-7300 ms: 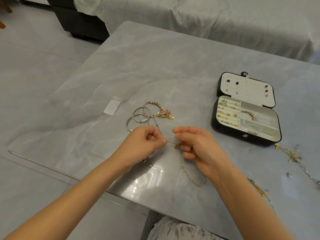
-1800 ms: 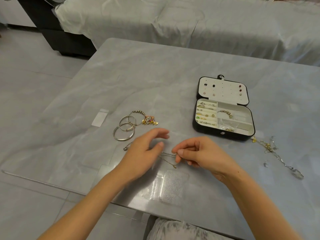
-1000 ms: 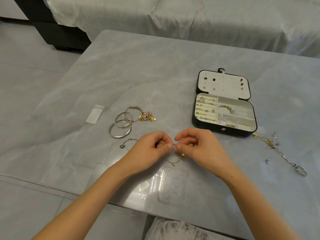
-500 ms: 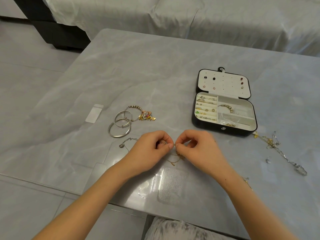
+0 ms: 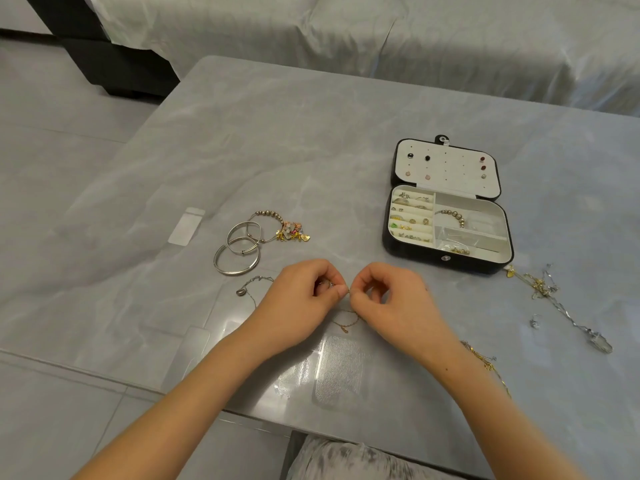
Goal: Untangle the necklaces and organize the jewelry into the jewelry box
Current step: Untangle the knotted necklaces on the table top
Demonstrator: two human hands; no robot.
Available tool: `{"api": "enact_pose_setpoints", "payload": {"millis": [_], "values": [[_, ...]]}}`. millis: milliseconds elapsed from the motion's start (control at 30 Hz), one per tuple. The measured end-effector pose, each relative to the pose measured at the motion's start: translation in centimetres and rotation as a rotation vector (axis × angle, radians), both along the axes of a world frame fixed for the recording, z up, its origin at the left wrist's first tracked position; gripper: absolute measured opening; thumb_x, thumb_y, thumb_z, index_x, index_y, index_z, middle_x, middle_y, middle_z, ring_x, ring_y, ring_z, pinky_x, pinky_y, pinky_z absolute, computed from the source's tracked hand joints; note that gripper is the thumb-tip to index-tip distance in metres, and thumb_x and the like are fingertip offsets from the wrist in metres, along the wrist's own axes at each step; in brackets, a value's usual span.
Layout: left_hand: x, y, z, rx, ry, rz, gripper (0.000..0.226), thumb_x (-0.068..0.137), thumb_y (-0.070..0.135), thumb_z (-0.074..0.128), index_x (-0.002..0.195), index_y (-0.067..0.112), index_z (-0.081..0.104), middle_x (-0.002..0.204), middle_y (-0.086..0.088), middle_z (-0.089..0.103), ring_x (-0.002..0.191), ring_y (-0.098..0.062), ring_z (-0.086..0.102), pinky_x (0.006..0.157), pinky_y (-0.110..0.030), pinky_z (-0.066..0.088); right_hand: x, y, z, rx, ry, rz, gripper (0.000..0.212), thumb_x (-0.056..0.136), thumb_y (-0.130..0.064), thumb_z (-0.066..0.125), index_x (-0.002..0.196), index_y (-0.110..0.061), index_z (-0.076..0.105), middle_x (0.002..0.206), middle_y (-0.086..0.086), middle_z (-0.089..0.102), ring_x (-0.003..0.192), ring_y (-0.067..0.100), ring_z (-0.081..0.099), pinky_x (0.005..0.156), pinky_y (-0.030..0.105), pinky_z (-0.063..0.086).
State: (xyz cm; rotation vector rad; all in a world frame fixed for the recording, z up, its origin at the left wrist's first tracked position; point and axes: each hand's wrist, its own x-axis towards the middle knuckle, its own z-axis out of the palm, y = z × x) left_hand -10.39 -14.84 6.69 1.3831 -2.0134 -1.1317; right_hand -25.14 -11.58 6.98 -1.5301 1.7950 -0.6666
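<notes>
While both my hands are curled in tight pinches, the left hand [image 5: 304,292] and right hand [image 5: 391,296] each hold the fine gold necklace [image 5: 346,320] between thumb and forefinger, fingertips almost touching, with its slack and small pendant drooping onto the tabletop [image 5: 311,133] just below them. The open jewelry box [image 5: 408,251] sits well off to my right, rings and a beaded piece already inside. I judge the main risk is pulling the two pinches apart too hard: a chain this thin could cinch any knot tighter or snap a link. The clasp is too small to make out, so I may be working half blind. My right forearm lies beside another gold chain [image 5: 485,363] near the table edge, and a careless sweep could drag it off. The silver pendant necklace [image 5: 247,287] beside my left wrist could snag too.
</notes>
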Motion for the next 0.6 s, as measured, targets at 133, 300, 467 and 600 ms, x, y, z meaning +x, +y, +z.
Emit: {"api": "enact_pose_setpoints", "payload": {"millis": [133,300,467,600], "values": [[0.3,-0.2,0.1,0.124,0.086,0.045,0.017,0.087,0.012,0.061,0.074,0.023,0.06,0.059,0.006,0.045,0.056,-0.002,0.042,0.056,-0.011,0.035,-0.3,0.0,0.3,-0.007,-0.134,-0.091,0.01,0.073,-0.015,0.064,0.066,-0.022,0.065,0.062,-0.004,0.065,0.057,0.003,0.054,0.059,0.017,0.045],[0.8,-0.4,0.3,0.221,0.186,0.054,0.018,0.089,0.01,0.059,0.076,0.022,0.062,0.063,0.001,0.043,0.054,-0.003,0.04,0.053,-0.01,0.035,-0.6,0.0,-0.3,0.084,-0.191,-0.16,0.007,0.075,-0.015,0.063,0.07,-0.018,0.067,0.066,0.002,0.069,0.059,0.007,0.059,0.061,0.022,0.048],[1.3,-0.8,0.6,0.293,0.288,0.097,0.018,0.088,0.01,0.059,0.075,0.021,0.065,0.067,-0.001,0.047,0.061,-0.006,0.043,0.056,-0.01,0.037,-0.6,-0.1,-0.1,-0.066,0.196,-0.049,0.007,0.083,-0.024,0.061,0.087,-0.027,0.065,0.078,-0.016,0.061,0.066,0.001,0.048,0.066,0.018,0.037],[1.3,-1.4,1.2,0.299,0.322,0.118,0.013,0.085,0.013,0.065,0.075,0.021,0.068,0.065,0.006,0.057,0.062,-0.003,0.05,0.06,-0.012,0.041,-0.1,-0.7,1.0,-0.198,-0.021,0.023,0.02,0.085,-0.027,0.064,0.104,-0.027,0.069,0.085,-0.025,0.061,0.079,-0.004,0.054,0.072,0.014,0.041]]}}
